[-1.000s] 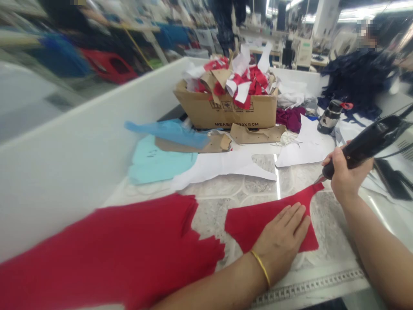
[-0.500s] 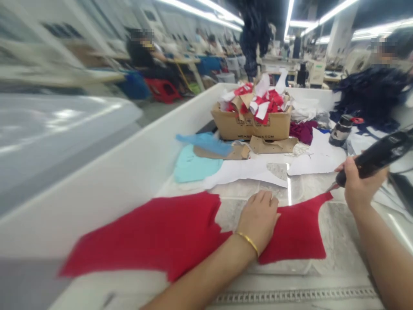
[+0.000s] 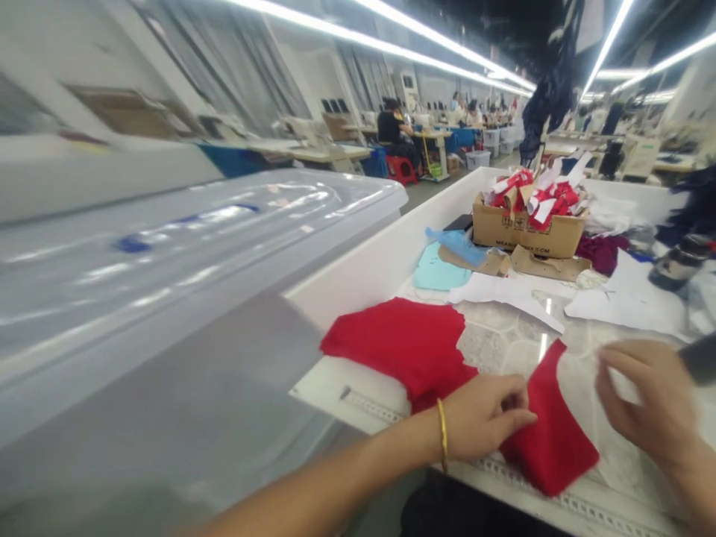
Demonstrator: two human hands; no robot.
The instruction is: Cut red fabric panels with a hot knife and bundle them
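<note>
Well, the black body of an electric cloth cutter (image 3: 699, 358) had left the right hand (image 3: 643, 395) and sat blurred at the right edge of the view, while the red cloth no longer lay spread flat under a pressing palm. The left hand (image 3: 486, 418), a gold bangle (image 3: 443, 434) at its wrist, had its fingers curled and appeared to pinch the smaller red cloth piece (image 3: 551, 440), which hung in a narrow, tilted shape near the table's front edge. The right hand was open, with its fingers spread over a white sheet (image 3: 585, 399) just beside that piece (the blur hid whether it was touching). The larger red cloth piece (image 3: 391, 343) lay crumpled and apart, further left, its ragged edge partly over a white ruler (image 3: 369, 406). Beyond them, on the marble-patterned table top (image 3: 497, 328), lay a white paper pattern (image 3: 503, 291) and light blue paper (image 3: 439, 272). A cardboard box (image 3: 529, 235) stood further back, heaped with red and white scraps (image 3: 537, 190), and a seated worker (image 3: 394, 127) was visible far down the hall.
</note>
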